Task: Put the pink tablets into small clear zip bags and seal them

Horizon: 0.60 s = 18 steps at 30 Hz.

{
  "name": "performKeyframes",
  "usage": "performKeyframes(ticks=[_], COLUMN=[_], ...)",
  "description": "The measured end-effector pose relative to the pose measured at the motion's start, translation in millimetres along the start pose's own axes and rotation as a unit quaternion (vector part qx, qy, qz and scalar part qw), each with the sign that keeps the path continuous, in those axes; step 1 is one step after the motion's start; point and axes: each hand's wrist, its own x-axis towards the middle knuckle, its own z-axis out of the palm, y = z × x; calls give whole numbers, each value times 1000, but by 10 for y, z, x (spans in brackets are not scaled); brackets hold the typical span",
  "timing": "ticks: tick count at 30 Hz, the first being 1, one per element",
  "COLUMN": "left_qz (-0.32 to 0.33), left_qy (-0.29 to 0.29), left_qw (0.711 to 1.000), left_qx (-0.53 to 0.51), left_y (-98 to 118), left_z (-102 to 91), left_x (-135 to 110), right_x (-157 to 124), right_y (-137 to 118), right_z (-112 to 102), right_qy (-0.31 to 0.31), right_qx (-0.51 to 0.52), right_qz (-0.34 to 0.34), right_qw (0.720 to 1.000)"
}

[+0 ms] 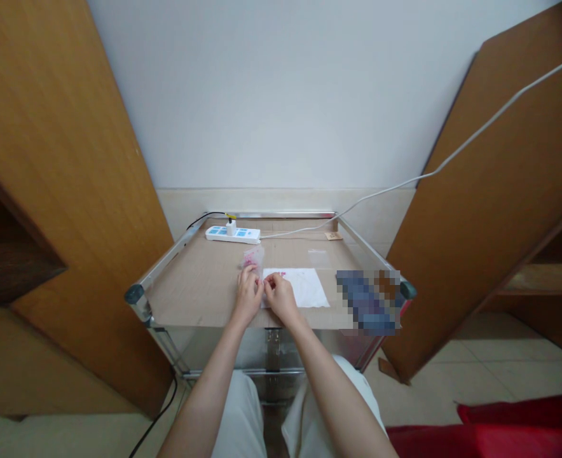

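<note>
The fingers [272, 282] on both hands curl in and pinch together, and the two hands nearly touch. I can't tell if they hold something tiny. The left hand [248, 297] sits just below a clear bag of pink bits [253, 257]. The right hand [281, 299] is over the edge of a white paper [300, 287] with pink marks on it. All this lies on brown cardboard [198, 286] on a cart [140, 305]. A white power strip [232, 235] lies at the back, and a blurry blue thing [367, 304] lies on the right. A bump could tip the bag, and small bits could spill or roll away.
</note>
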Motion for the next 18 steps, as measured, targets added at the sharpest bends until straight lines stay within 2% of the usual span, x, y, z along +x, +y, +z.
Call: performKeyframes(ticks=[5,13,18], left_qz=[2,-2,0], left_qy=[13,31,32], left_qw=[1000,999,999], left_qx=[-10,-14,-16], left_y=[2,-7,3], left_z=[-3,10,-10], left_x=[4,6,-8], right_x=[-7,-5,15], right_y=[12,4,11], right_z=[-7,17,2], right_qy=[-8,-18,6], right_qx=[-46,-60,-77], right_qz=[-19,-26,-13], right_qw=[999,998,997])
